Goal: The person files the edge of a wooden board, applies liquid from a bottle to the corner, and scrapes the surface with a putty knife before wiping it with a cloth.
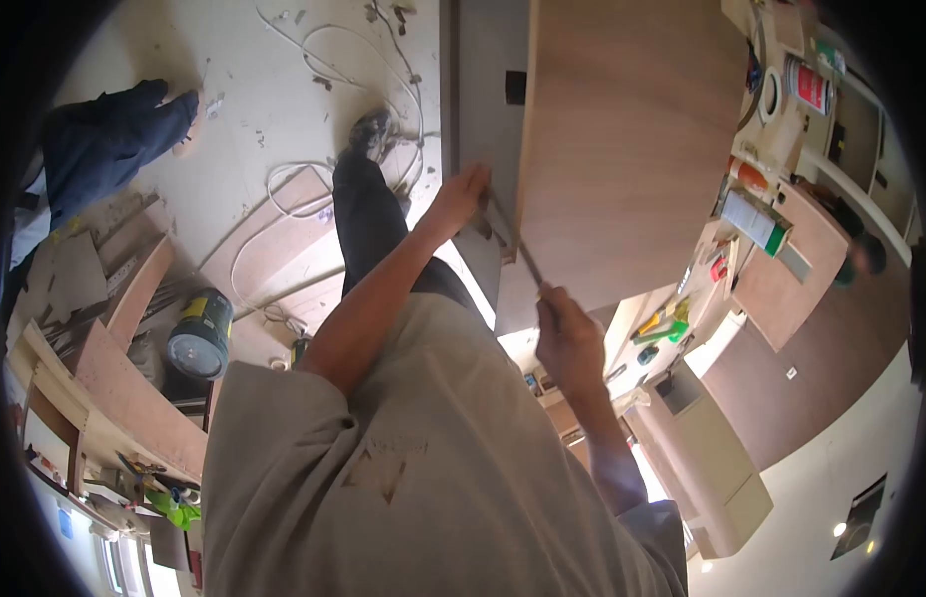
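A long, narrow, dark tool (530,263) that looks like a file runs slantwise across the edge of a wooden panel (632,149). My right hand (569,336) is closed around its near end. Closed fingers of my left hand (457,207) sit at the tool's far end, beside the panel edge; their exact grip is partly hidden. Beneath my left hand lies the grey inner face of a board (483,109) with a dark square cut-out (515,88). A small piece of wood (509,255) shows near the tool's middle.
A white cable (304,214) loops over the dusty floor at left, near my foot (371,131). Another person's leg (114,139) is at far left. A dark bucket (200,333) stands among wood offcuts. Cans (809,86) and a rectangular tin (753,221) are at right.
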A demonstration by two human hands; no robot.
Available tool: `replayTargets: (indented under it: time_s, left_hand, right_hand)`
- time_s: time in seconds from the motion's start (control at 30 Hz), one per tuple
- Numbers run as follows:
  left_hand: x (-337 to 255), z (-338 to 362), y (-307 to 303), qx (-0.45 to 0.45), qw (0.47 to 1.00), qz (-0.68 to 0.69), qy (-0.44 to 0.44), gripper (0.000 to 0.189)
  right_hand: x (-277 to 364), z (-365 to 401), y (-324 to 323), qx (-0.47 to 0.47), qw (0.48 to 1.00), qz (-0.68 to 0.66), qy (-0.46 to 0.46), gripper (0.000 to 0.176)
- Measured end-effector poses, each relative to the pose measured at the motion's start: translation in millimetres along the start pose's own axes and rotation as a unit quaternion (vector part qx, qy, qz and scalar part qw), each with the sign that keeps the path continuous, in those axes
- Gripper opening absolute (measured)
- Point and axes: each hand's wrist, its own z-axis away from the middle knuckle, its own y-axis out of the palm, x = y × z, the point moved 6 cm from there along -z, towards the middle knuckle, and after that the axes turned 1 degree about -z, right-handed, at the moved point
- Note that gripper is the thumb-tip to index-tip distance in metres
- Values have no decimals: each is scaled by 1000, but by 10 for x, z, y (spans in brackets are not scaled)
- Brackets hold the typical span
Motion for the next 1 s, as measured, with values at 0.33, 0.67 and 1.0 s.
replayTargets:
  time_s: [0.33,0.67,1.0]
  left_hand:
    - [-27,-119,-67,14,999,-20,36,48]
    - [24,65,-28,26,999,-8,-33,38]
    - [-89,77,-108,51,995,-56,-69,39]
  right_hand:
    - [99,-223,110,28,999,-10,43,14]
    - [72,-153,117,67,997,11,48,18]
    - [8,-197,153,103,991,-21,84,17]
